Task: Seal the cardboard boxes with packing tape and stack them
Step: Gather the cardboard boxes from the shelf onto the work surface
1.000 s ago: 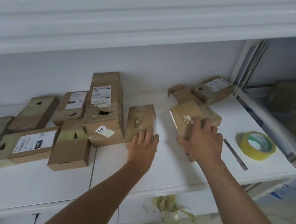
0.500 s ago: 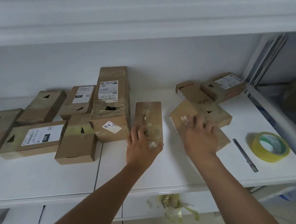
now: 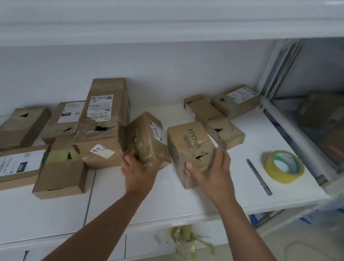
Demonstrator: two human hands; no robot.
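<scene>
My left hand grips the near end of a small taped cardboard box, which is tilted up off the white shelf. Just to its right, my right hand holds a second brown box printed "HYNA", thumb on its front face and fingers over its right side. That box is also tipped at an angle. A roll of yellow packing tape lies flat on the shelf to the right, with a slim grey cutter beside it.
Several taped boxes with labels crowd the shelf's left half, and three more boxes lie behind my right hand. A wad of used tape hangs from the shelf's front edge. Another shelf bay with boxes stands at right.
Both hands have lifted and turned their boxes. The left box has tipped up on end, and the right box has been pulled nearer and rotated so its printed face shows.
</scene>
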